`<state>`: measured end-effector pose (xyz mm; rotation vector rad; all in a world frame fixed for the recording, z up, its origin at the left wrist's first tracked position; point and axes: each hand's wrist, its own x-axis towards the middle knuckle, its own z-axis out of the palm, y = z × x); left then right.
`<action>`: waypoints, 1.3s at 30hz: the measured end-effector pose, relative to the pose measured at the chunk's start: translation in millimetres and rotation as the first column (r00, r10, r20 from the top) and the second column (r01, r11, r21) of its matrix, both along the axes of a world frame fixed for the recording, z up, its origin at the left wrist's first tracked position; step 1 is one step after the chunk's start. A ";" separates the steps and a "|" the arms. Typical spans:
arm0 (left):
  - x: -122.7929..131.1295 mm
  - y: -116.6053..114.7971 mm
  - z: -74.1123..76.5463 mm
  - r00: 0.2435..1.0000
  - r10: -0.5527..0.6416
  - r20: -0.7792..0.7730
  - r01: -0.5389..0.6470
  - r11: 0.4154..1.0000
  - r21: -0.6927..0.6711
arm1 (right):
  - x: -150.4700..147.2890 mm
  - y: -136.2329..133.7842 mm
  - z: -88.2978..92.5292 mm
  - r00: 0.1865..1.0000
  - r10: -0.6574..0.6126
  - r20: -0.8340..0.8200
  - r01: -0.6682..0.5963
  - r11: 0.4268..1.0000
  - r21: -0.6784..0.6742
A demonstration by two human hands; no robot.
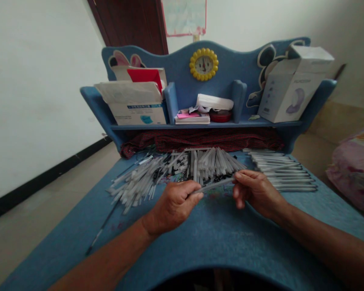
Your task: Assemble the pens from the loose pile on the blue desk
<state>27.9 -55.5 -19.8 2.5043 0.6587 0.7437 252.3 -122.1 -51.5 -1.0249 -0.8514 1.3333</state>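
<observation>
My left hand [175, 205] and my right hand [255, 190] hold one slim grey pen [214, 185] between them, just above the blue desk [218, 238]. The left fingers pinch its near end, the right fingertips grip its far end. Behind the hands lies a loose heap of several pens and pen parts [170, 169], spread across the middle and left of the desk. To the right, beyond my right hand, a tidy row of several pens [283, 171] lies side by side.
A blue shelf unit [206, 125] stands at the back of the desk with a yellow clock [204, 64], boxes [133, 103], a white carton [291, 85] and a red checked cloth [200, 139] underneath. A single thin rod [101, 228] lies at the desk's left. Bedding [356, 165] at right.
</observation>
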 end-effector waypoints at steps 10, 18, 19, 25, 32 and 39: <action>-0.2 9.3 3.8 0.997 0.038 -0.072 -0.047 0.990 -0.133 | -0.6 6.5 -1.1 1.000 -0.012 0.009 0.012 1.000 0.024; 4.1 -0.1 -0.4 0.990 -0.034 -0.137 0.016 0.992 -0.129 | -7.3 2.6 -1.1 0.996 0.054 0.075 -0.053 0.999 -0.009; 4.2 -0.5 -0.3 0.989 -0.033 -0.146 0.014 0.991 -0.134 | -8.6 2.0 -1.7 0.994 0.066 0.086 -0.065 0.998 -0.011; 2.5 2.3 0.2 0.984 -0.030 -0.177 -0.001 0.985 -0.175 | -11.8 1.6 -3.6 0.991 0.070 0.111 -0.071 0.997 0.000; 1.4 5.3 -0.3 0.986 0.007 -0.169 -0.040 0.981 -0.190 | -13.1 3.4 -4.0 0.989 0.057 0.138 -0.058 0.998 0.002; 0.3 6.3 0.4 0.990 0.043 -0.131 -0.063 0.986 -0.156 | -14.4 3.4 -4.7 0.989 0.081 0.125 -0.084 0.996 0.018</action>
